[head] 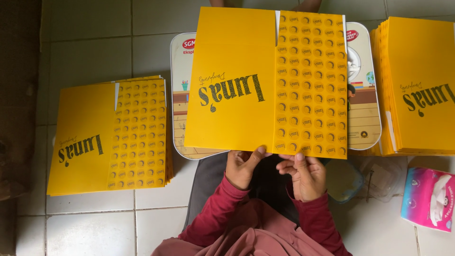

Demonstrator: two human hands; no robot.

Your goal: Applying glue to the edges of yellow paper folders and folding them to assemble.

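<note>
Sleeves of dark red cloth lead us up to both hands, which meet at the near edge of the yellow flat box sheet [237, 85]. Our left hand [242, 167] pinches this edge, thumb on top and the other fingers hidden below. Our right hand [303, 175] sits just beside it, fingers curled together at the patterned panel; it seems to grip the edge too, but we cannot tell for sure. The sheet lies away from the fingers, above a white tray [367, 95], its long axis running left to right. Both hands are equally near. A finished stack [85, 142] lies to the left, another yellow stack [417, 85] to the right, a pink tissue pack [429, 196] near it.
</note>
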